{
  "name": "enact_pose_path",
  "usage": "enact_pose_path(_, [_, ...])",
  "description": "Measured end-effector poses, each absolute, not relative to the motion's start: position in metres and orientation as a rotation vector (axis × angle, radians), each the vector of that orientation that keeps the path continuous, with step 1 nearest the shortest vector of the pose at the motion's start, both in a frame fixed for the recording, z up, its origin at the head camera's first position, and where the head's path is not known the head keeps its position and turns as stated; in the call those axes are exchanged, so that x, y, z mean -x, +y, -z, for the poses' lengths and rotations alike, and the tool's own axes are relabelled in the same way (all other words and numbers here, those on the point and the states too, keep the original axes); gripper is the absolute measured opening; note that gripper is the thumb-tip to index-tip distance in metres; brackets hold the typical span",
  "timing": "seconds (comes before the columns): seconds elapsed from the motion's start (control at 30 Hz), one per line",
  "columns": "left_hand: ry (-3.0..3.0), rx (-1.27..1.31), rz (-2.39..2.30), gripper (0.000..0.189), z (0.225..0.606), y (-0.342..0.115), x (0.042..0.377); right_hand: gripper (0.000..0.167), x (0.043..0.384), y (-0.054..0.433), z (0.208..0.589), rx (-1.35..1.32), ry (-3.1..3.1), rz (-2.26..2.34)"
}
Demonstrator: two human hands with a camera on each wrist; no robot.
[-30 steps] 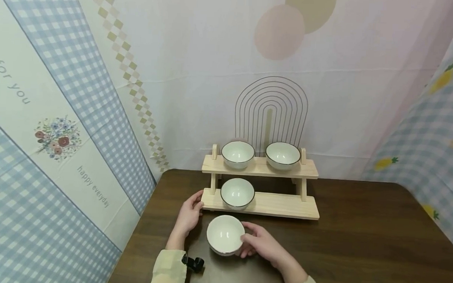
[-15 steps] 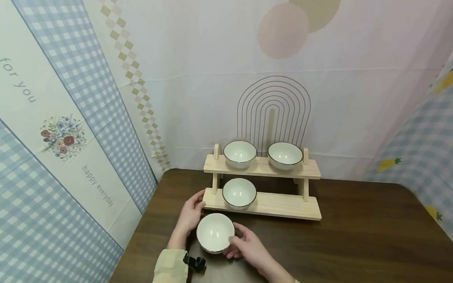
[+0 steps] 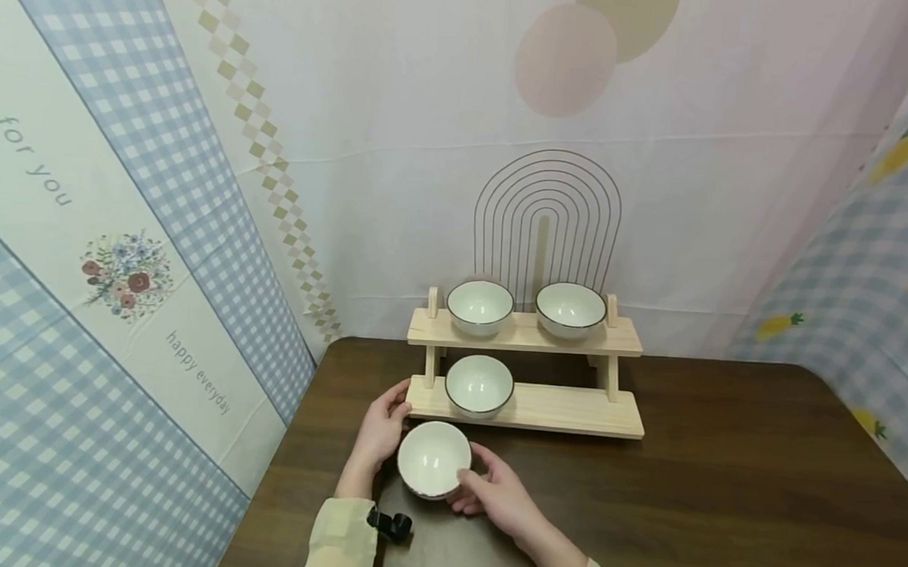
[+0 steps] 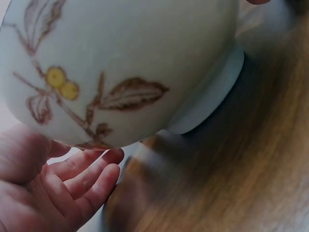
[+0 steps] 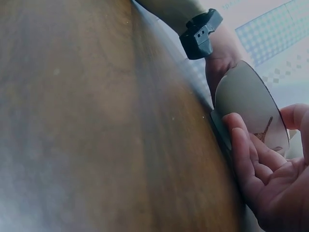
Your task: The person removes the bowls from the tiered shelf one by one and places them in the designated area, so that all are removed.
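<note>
My right hand (image 3: 495,493) holds a white bowl (image 3: 433,458) by its right side, thumb at the rim and fingers lower on the outside wall. Up close in the left wrist view, the bowl (image 4: 159,53) shows brown leaves and yellow berries painted on its side. My left hand (image 3: 379,427) grips the left end of the lower shelf of a two-tier wooden rack (image 3: 570,408). In the left wrist view the bowl hides part of that hand's thumb and fingers. One dark-rimmed bowl (image 3: 480,386) sits at the left of the lower shelf, just behind the held one.
Two more bowls, a left one (image 3: 480,307) and a right one (image 3: 570,309), stand on the upper shelf. The rack rests on a dark wooden table (image 3: 717,493) against a printed cloth backdrop (image 3: 397,190). A black camera mount (image 3: 391,526) sits on my left wrist.
My right hand has carried the bowl to the left, close beside my left hand, then slightly toward the rack. The left hand keeps its place at the shelf's end.
</note>
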State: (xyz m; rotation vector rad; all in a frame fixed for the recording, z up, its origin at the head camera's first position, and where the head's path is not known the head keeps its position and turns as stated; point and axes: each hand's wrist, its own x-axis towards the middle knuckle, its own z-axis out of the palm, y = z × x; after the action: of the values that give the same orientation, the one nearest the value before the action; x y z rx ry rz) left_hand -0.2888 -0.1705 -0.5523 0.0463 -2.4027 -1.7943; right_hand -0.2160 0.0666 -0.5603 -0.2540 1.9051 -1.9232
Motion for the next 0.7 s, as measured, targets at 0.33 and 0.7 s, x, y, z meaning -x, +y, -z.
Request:
enact_pose_path(0.33, [-2.418,-0.064,1.760,0.045,0.5531,-0.1719,0.2891,0.082,0.2156,0.0709,0.5554,0.280,1.850,1.896])
enact_pose_path(0.7, [-2.438,-0.059,1.745,0.044,0.5525,-0.1723,0.2866,0.084,0.2160,0.0720,0.5560,0.285,1.825,1.885])
